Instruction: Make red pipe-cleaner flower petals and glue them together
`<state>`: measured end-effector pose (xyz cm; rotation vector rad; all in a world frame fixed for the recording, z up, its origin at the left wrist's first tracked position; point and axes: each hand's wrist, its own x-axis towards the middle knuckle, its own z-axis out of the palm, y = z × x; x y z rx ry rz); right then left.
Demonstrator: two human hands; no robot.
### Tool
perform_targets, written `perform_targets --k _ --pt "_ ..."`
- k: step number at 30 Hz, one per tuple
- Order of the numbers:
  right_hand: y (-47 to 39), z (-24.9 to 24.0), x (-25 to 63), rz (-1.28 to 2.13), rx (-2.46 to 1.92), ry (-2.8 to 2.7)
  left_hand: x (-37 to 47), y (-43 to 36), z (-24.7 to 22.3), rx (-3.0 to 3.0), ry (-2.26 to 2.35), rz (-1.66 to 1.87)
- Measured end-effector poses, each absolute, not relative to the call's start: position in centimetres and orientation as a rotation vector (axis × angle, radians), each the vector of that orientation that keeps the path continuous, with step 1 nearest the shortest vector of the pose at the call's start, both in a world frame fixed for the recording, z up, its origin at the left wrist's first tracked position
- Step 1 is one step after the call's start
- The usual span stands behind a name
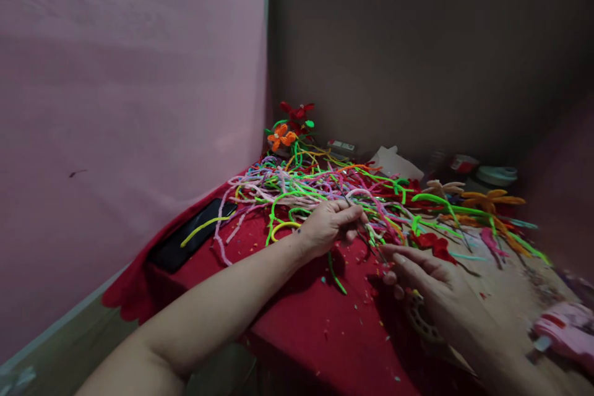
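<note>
Between my two hands runs a thin dark stem or wire, over the near edge of a tangled pile of fuzzy coloured stems. My left hand pinches its upper end with curled fingers. Near its lower end, the fingertips of my right hand are pressed together on it. Pale green and white bits show just beside the wire; whether they are joined to it is unclear. A bright green stem lies on the red cloth below my left hand.
A black phone lies left, with a yellow stem across it. Orange and red fuzzy flowers stand at the back. To the right are a red flower, a lidded container and a pink glue gun.
</note>
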<state>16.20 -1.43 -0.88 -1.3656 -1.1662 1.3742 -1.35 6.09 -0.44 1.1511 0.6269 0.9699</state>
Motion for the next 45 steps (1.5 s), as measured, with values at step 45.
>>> perform_targets --k 45 --pt "-1.8 -0.8 18.1 0.945 -1.082 -1.325 4.0 5.0 4.7 1.217 0.569 0.94"
